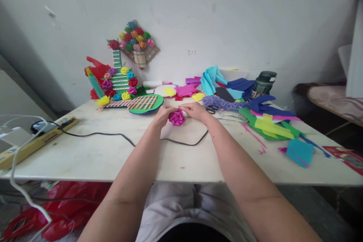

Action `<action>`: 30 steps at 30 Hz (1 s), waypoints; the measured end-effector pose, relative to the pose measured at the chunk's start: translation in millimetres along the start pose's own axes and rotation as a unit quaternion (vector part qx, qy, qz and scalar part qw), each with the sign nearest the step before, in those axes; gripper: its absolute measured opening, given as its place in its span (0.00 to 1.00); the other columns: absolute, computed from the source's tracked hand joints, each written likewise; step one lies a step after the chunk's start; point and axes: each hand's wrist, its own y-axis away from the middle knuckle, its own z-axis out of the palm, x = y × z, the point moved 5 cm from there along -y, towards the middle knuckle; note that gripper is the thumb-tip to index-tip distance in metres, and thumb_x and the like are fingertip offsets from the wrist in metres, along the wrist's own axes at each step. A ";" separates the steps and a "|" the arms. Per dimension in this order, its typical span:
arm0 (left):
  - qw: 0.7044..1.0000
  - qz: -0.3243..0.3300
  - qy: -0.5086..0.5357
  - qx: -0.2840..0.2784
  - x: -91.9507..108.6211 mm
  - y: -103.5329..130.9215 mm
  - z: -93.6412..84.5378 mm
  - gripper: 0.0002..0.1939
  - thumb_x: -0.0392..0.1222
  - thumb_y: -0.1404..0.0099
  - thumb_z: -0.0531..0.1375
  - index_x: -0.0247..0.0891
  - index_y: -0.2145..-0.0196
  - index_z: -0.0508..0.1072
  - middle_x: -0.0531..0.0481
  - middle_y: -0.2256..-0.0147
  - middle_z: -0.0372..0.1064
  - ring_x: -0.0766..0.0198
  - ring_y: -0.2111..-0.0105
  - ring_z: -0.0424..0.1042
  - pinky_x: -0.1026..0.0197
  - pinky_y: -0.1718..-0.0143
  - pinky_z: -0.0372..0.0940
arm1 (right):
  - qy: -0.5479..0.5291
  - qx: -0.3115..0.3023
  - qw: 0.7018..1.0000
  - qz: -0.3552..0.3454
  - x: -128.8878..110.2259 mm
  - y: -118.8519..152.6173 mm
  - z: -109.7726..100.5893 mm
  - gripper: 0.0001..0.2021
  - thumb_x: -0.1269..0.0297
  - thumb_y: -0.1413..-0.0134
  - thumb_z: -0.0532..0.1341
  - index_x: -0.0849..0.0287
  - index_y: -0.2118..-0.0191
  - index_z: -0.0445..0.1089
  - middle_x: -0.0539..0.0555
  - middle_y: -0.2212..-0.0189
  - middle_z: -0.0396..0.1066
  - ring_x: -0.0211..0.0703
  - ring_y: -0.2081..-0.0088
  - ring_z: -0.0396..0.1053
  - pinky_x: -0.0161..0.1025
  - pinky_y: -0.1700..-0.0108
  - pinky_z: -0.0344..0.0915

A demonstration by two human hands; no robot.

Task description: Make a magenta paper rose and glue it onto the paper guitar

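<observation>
Flower of magenta paper [177,117] sits between our hands above the white table [187,168]. Our left hand [163,116] pinches it at its 10 o'clock side; our right hand [195,111] reaches in from 2 o'clock, fingers bent, though we cannot tell whether they pinch it too. Beyond, we see a green striped board [146,104] at 10 o'clock, purple yarn [224,103] at 2, a blue paper square [300,152] at 4, black cable [176,142] at 6 and a flower-basket wall hanging [139,39] at 11.
</observation>
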 end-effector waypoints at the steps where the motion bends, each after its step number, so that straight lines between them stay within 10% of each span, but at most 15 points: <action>1: 1.000 0.001 -0.001 0.001 -0.1 0.0 0.0 0.09 0.40 0.59 0.65 0.31 0.83 0.71 0.50 0.84 0.66 0.71 0.84 0.61 0.66 0.81 0.51 | 0.000 0.000 1.000 0.003 -0.6 -0.1 0.2 0.15 0.60 0.41 0.56 0.54 0.55 0.77 0.51 0.59 0.78 0.42 0.59 0.73 0.34 0.58 0.65; 30: 0.999 -0.034 0.015 -0.007 -10.8 -7.0 0.5 0.08 0.40 0.53 0.62 0.32 0.81 0.70 0.52 0.84 0.61 0.72 0.85 0.57 0.66 0.83 0.49 | -0.092 0.082 0.992 -0.020 4.1 -10.9 3.4 0.05 0.73 0.57 0.66 0.58 0.74 0.79 0.54 0.67 0.74 0.39 0.64 0.70 0.34 0.62 0.65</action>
